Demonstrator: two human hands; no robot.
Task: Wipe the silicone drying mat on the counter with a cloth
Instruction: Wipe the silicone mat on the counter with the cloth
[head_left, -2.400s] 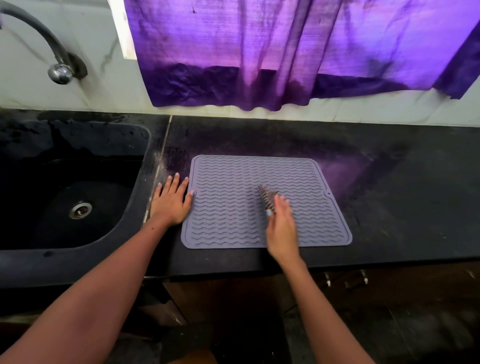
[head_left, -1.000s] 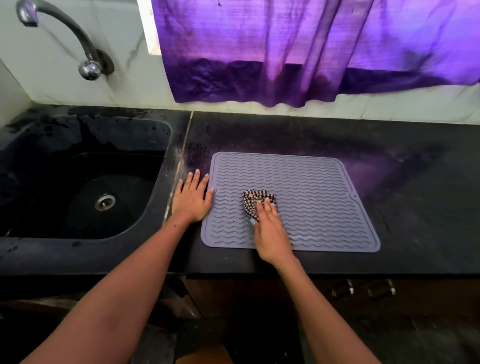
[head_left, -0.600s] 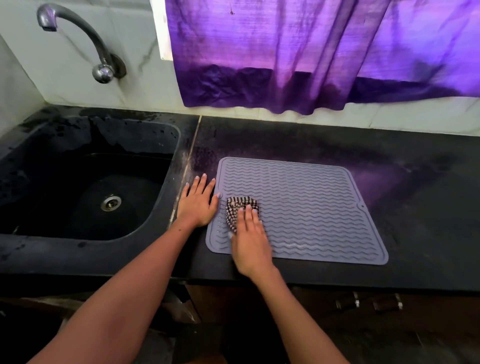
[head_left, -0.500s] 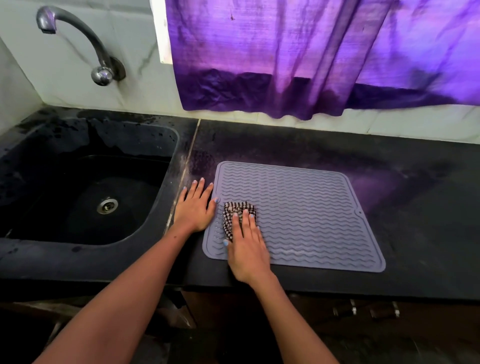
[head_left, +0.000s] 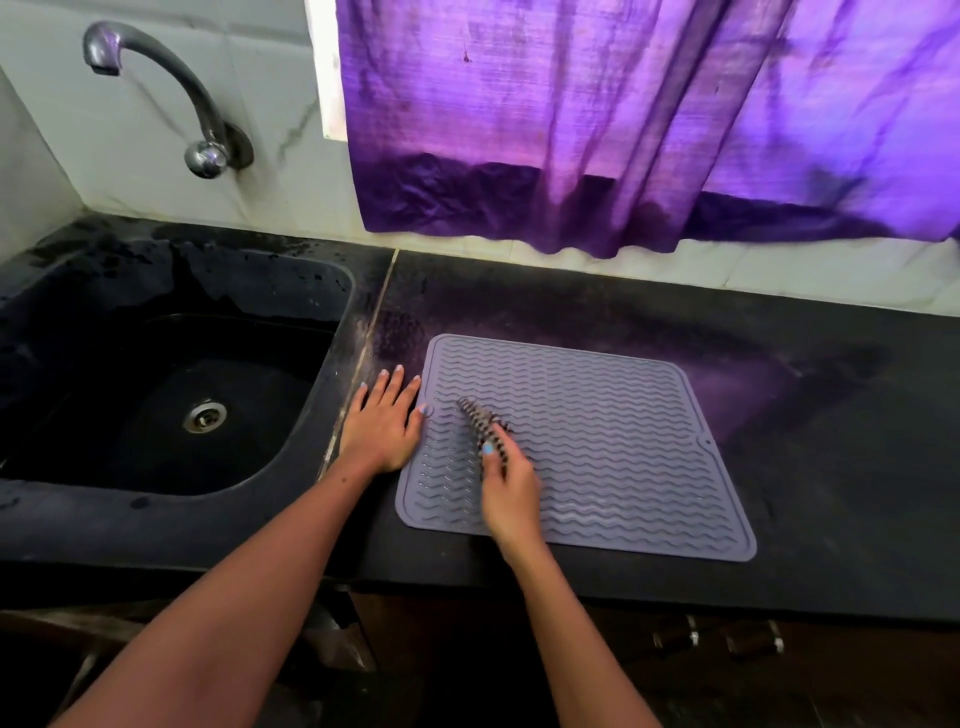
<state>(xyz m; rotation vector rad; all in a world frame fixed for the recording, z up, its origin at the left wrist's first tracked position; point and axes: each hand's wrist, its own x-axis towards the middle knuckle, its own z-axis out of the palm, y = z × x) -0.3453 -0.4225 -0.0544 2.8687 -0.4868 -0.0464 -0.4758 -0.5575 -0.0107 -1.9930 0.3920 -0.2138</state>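
My left hand (head_left: 382, 423) lies flat, fingers apart, on the counter (head_left: 831, 467), thumb touching the silicone mat's (head_left: 597, 441) left edge, pinning it since it's floppy and may slide. My right hand (head_left: 506, 486) grips the soft checked cloth (head_left: 480, 421) on the mat's near-left part.

Likely a home kitchen; black sink (head_left: 291, 467), tap (head_left: 202, 130), dark counter (head_left: 831, 415), tiled wall (head_left: 156, 171).
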